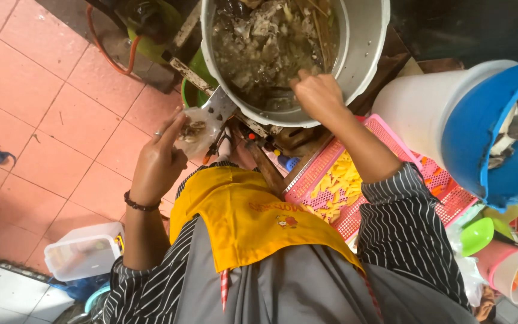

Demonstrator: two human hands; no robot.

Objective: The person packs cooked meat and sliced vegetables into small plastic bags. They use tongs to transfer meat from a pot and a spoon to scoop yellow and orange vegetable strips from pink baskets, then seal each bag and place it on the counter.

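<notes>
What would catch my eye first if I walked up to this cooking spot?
Most likely the big metal pot at the top, full of dark broth and meat pieces, with the right hand reaching over its rim. To its left, the left hand holds a small clear bag with some food in it. Bright colours follow: the yellow apron in the middle, a pink tray of yellow pieces beside it, and a blue tub at the right.
</notes>
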